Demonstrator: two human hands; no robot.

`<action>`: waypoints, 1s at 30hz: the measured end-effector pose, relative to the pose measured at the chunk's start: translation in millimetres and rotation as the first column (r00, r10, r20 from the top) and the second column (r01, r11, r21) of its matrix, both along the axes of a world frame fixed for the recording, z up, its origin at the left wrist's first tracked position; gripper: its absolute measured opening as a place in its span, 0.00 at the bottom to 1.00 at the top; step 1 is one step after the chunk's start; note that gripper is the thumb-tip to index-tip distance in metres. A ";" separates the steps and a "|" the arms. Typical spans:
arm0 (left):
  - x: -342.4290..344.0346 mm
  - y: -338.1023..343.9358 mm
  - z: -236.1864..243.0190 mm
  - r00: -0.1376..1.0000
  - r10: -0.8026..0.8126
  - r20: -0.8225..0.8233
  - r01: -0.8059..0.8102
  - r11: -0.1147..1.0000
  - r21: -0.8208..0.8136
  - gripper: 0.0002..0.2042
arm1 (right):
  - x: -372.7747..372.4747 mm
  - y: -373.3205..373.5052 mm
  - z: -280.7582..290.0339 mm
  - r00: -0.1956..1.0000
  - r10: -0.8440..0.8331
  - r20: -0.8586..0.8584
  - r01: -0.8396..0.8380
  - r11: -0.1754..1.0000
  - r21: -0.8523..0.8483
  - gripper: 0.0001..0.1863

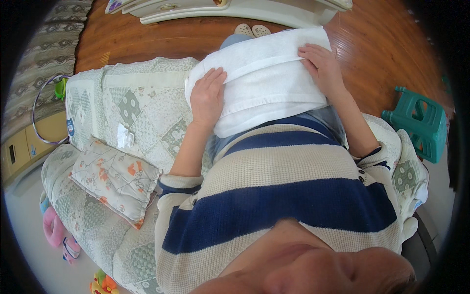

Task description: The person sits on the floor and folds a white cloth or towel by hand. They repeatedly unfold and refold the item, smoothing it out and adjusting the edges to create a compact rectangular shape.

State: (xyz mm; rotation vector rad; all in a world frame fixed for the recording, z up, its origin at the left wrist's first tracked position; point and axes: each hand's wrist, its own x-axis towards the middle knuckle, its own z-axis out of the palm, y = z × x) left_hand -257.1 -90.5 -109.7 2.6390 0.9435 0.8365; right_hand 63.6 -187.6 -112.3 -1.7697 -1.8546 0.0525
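A white towel lies across my lap in folded layers, with a fold line running across its middle. My left hand rests flat on the towel's left side, its fingers stretched toward the fold. On the right side, my right hand lies on the cloth with its fingers pointing inward and slightly bent. Both hands touch the towel from above, and neither visibly grips it. Parts of my blue trousers show around the towel's edges.
I sit on a sofa with a patchwork cover. A floral cushion and a crumpled white tissue lie to my left. A green plastic stool stands at right. Ahead are beige clogs and a white cabinet.
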 end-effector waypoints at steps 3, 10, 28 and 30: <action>0.3 -0.5 -0.4 1.000 -0.001 -0.010 0.001 1.000 0.005 0.12 | -5.5 -5.7 -0.2 1.000 -0.013 0.004 0.014 0.999 -0.037 0.11; 14.3 24.7 44.6 0.992 0.010 -0.126 -0.013 1.000 -0.024 0.09 | -15.7 -24.2 0.7 0.999 -0.006 0.044 0.010 0.996 -0.085 0.16; 111.5 -5.8 -19.4 0.994 0.001 -0.111 -0.011 0.997 -0.082 0.29 | -94.3 56.0 62.7 0.980 0.170 -0.103 -0.157 0.980 0.120 0.26; 115.6 -4.7 1.5 0.919 -0.012 -0.395 -0.028 0.995 -0.094 0.29 | -92.8 73.2 23.7 0.990 0.137 -0.039 -0.138 0.990 -0.034 0.27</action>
